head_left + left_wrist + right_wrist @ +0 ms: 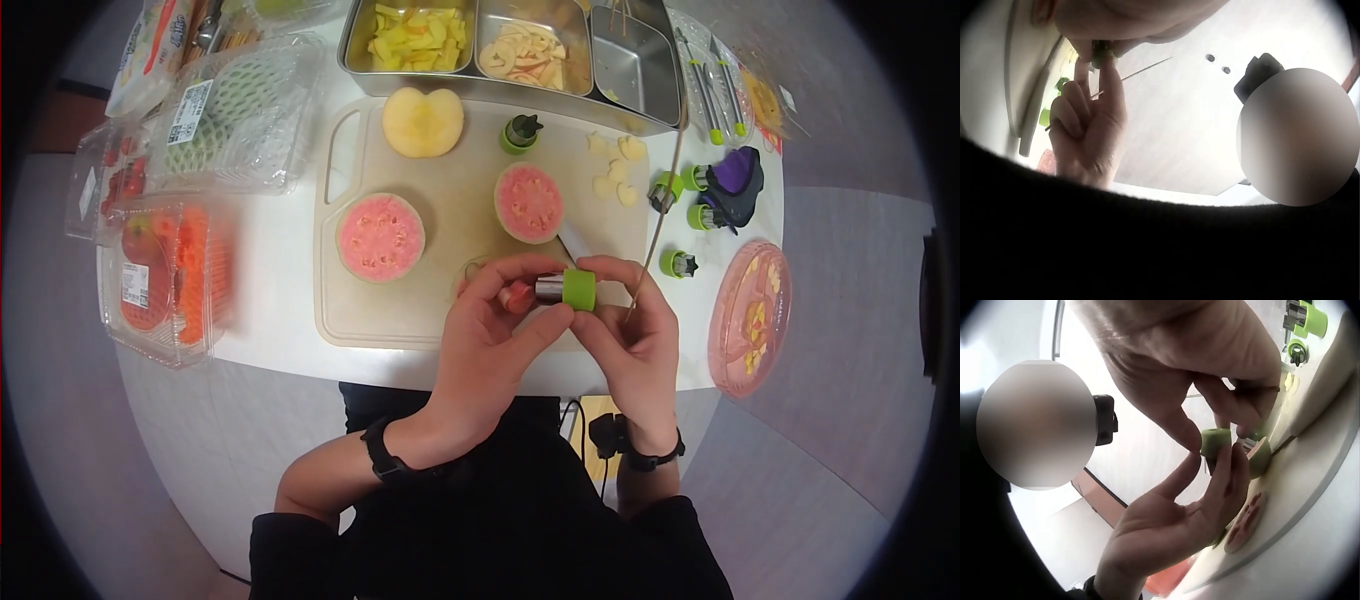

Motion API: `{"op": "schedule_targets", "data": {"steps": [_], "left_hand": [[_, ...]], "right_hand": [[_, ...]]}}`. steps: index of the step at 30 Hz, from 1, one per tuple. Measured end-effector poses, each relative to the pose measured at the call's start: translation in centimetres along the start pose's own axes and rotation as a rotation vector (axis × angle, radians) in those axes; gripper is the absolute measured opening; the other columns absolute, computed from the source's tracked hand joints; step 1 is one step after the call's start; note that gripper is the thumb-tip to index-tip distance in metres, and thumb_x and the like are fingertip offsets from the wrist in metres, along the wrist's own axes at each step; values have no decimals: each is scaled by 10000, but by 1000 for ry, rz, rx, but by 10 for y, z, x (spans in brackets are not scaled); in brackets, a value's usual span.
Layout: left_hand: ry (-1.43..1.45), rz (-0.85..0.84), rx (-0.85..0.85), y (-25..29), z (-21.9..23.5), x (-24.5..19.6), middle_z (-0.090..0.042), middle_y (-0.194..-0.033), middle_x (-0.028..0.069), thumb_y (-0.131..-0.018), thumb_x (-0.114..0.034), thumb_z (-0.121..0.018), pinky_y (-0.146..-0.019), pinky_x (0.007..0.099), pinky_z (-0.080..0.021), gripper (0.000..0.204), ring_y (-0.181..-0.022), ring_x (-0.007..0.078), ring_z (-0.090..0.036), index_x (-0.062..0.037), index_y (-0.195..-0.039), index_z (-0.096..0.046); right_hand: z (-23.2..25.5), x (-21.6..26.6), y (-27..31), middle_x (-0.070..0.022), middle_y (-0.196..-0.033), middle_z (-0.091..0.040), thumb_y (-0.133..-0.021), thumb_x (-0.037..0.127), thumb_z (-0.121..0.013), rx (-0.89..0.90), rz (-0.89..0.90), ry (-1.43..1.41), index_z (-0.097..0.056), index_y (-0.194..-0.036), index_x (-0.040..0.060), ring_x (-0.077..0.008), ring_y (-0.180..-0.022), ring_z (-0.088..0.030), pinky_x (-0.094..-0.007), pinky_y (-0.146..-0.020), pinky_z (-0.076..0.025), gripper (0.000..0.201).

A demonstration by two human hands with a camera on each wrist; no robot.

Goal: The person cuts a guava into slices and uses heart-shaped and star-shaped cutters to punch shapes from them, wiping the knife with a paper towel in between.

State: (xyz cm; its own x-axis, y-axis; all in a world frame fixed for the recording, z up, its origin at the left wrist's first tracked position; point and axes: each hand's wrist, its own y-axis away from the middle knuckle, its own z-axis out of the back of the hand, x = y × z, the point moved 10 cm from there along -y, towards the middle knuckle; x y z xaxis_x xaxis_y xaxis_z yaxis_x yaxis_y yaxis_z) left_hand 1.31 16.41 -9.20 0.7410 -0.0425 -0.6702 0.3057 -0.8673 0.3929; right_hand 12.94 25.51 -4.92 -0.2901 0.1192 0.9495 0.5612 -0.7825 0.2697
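Note:
Over the front of the cutting board (450,320), both hands hold one small metal cutter with a green band (579,290). My left hand (485,345) pinches it between thumb and fingers; a red-pink piece (517,297) sits by the cutter's metal end. From the other side, the thumb and forefinger of my right hand (640,345) grip the green band. That hand also holds a long thin stick (655,240) in its curled lower fingers. Two pink-fleshed guava halves (380,237) and a pale yellow fruit half (423,122) lie cut side up on the board.
Another green-banded cutter (521,133) and pale cut-outs (618,170) are on the board; several cutters (680,264) lie to its right. Behind stands a steel compartment tray (500,80) of fruit pieces. Clear boxes (165,280) are left, a pink plate (717,330) right.

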Motion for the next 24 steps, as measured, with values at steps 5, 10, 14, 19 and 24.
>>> {"op": "schedule_targets", "data": {"steps": [5,10,14,19,24], "left_hand": [[160,-42,127,6,-11,-18,-466,-1614,161,-1002,104,-501,-1280,443,-403,629,-1503,277,-488,-7,-1609,-383],[165,6,166,7,-8,-18,-404,-1683,170,-1064,45,-433,-1323,465,-332,623,-1605,331,-372,-14,-1671,-305],[87,59,165,9,-10,-18,-410,-1679,163,-1155,-62,-414,-1310,447,-358,524,-1586,322,-404,-22,-1670,-329],[-14,46,261,9,-17,-18,-458,-1645,162,-1181,-128,-440,-1277,426,-412,493,-1550,309,-462,-35,-1659,-362],[-83,73,246,8,-18,-15,-543,-1580,152,-1164,-135,-509,-1234,414,-467,454,-1485,306,-544,-17,-1598,-448]], "right_hand": [[11,-1,-1,14,-1266,-655,-989,-56,-700,-78,-76,-227,-610,-1404,24,28,-591,-391,-180,-505,-260,432],[23,-3,-1,-42,-1295,-643,-1003,-21,-677,-120,-90,-340,-592,-1402,1,26,-561,-383,-192,-462,-226,408],[40,-7,1,-45,-1288,-639,-1001,-15,-674,-188,-70,-315,-597,-1392,5,28,-556,-364,-187,-463,-218,399],[63,-5,12,-36,-1269,-641,-998,-12,-675,-270,-56,-267,-607,-1385,10,32,-566,-353,-184,-466,-216,394],[66,-11,19,-38,-1274,-646,-997,-9,-683,-272,-55,-237,-608,-1388,10,33,-569,-364,-189,-467,-214,399]]}}
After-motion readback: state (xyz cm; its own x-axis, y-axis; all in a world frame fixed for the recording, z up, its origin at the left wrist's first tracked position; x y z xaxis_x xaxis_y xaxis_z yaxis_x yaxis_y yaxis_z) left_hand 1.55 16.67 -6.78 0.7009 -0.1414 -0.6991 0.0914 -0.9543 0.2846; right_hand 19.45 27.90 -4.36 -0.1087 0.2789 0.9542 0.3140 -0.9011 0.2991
